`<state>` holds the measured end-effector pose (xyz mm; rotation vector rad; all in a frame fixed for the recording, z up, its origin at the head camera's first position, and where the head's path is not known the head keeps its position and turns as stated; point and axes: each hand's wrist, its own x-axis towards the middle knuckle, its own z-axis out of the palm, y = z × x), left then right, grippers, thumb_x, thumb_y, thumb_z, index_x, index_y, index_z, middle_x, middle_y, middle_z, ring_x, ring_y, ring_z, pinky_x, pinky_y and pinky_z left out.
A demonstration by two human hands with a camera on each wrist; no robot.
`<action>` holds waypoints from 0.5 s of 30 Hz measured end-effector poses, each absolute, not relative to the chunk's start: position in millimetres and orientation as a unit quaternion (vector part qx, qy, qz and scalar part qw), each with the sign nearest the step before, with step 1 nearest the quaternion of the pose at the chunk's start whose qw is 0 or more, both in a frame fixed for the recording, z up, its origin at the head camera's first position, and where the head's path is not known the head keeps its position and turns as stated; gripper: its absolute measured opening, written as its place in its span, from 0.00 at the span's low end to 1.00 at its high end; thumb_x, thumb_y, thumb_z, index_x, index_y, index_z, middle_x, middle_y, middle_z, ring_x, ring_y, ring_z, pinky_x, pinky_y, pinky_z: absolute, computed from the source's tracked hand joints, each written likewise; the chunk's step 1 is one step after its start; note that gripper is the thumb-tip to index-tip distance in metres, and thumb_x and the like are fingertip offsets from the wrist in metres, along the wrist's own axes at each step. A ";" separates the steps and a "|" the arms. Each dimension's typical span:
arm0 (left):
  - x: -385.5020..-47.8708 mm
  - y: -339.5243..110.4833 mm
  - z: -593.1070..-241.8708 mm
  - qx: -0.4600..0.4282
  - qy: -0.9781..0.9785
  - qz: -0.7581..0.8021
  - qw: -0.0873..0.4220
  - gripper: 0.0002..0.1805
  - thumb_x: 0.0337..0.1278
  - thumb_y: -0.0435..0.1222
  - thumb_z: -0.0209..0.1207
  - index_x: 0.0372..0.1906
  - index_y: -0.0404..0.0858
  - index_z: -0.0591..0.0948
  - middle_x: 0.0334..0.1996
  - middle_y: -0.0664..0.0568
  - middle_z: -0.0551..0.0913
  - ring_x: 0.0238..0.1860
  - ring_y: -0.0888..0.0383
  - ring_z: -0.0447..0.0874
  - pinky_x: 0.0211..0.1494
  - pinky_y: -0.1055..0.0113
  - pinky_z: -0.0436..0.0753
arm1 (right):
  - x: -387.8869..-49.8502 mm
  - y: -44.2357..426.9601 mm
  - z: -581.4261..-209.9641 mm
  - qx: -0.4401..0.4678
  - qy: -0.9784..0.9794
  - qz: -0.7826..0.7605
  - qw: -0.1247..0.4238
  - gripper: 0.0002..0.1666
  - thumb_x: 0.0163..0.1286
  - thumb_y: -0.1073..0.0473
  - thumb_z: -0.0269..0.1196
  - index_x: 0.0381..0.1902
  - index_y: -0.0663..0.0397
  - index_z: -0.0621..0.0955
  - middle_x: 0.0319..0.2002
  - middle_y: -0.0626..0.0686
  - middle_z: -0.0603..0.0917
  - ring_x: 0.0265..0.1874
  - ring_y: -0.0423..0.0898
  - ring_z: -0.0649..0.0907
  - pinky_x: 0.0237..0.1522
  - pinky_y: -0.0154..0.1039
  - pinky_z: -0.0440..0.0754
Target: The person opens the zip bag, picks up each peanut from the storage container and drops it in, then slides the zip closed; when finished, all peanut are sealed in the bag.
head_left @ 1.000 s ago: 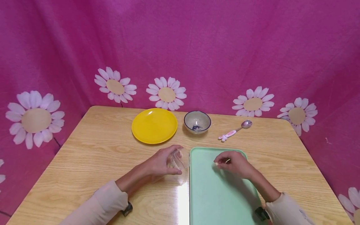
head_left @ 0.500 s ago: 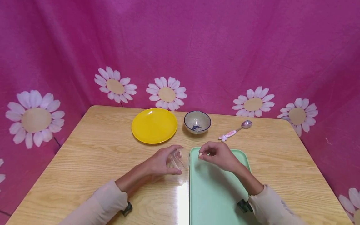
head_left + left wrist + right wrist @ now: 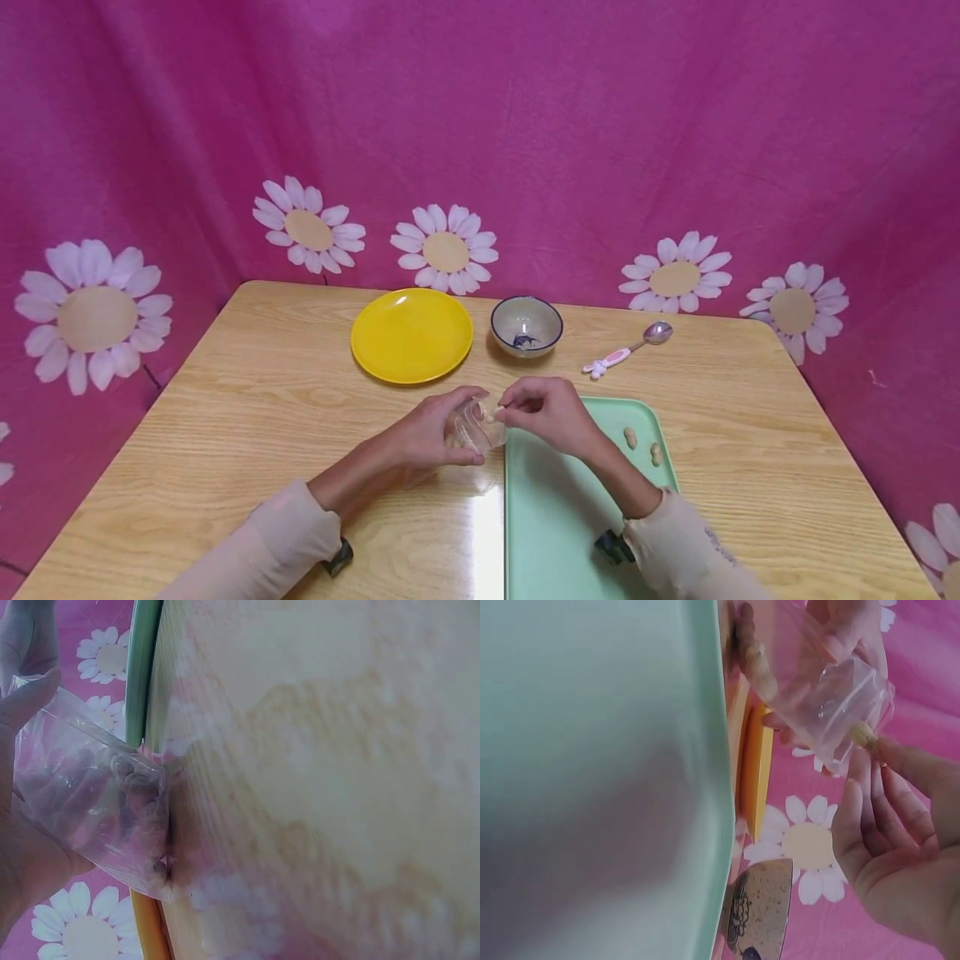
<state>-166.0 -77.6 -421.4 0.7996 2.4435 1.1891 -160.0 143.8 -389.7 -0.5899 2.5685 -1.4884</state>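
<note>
Two peanuts (image 3: 630,437) sit lower right on the green tray (image 3: 547,533), and just below centre the left hand (image 3: 435,430) grips a clear bag (image 3: 482,432), more nuts (image 3: 139,784) inside, while the right hand (image 3: 547,413) pinches one peanut (image 3: 864,736) at its edge

Near the centre of the head view, we see a clear, crinkled plastic bag (image 3: 483,431) holding several peanuts (image 3: 139,786), with one tan, bumpy peanut (image 3: 863,737) at its upper-right edge.
</note>
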 end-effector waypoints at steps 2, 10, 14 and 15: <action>-165.9 -77.5 -421.1 0.279 0.853 0.415 0.151 0.45 0.41 0.46 0.72 0.68 0.46 0.64 0.61 0.50 0.74 0.62 0.53 0.70 0.68 0.48 0.67 | -159.8 141.6 -390.2 -0.195 0.847 -0.491 0.062 0.07 0.57 0.61 0.69 0.33 0.57 0.84 0.28 0.54 0.86 0.25 0.41 0.81 0.30 0.30 0.81; -166.4 -77.1 -421.7 0.285 0.850 0.415 0.155 0.45 0.42 0.46 0.72 0.68 0.45 0.63 0.58 0.51 0.77 0.62 0.53 0.71 0.69 0.49 0.66 | -159.0 147.9 -392.2 -0.223 0.843 -0.481 0.086 0.09 0.61 0.60 0.67 0.39 0.58 0.85 0.35 0.54 0.88 0.33 0.40 0.83 0.39 0.30 0.83; -166.3 -77.1 -422.0 0.282 0.844 0.425 0.168 0.45 0.43 0.45 0.72 0.69 0.45 0.63 0.51 0.51 0.80 0.60 0.53 0.72 0.68 0.49 0.68 | -157.9 159.6 -391.1 -0.213 0.843 -0.486 0.086 0.09 0.60 0.61 0.67 0.38 0.58 0.85 0.35 0.54 0.87 0.33 0.40 0.83 0.39 0.30 0.83; -166.5 -77.2 -422.3 0.281 0.843 0.426 0.170 0.45 0.43 0.45 0.72 0.69 0.44 0.62 0.51 0.51 0.80 0.60 0.53 0.72 0.68 0.49 0.68 | -157.4 163.2 -390.7 -0.209 0.844 -0.485 0.088 0.09 0.60 0.61 0.67 0.38 0.58 0.85 0.35 0.54 0.87 0.33 0.40 0.83 0.39 0.30 0.83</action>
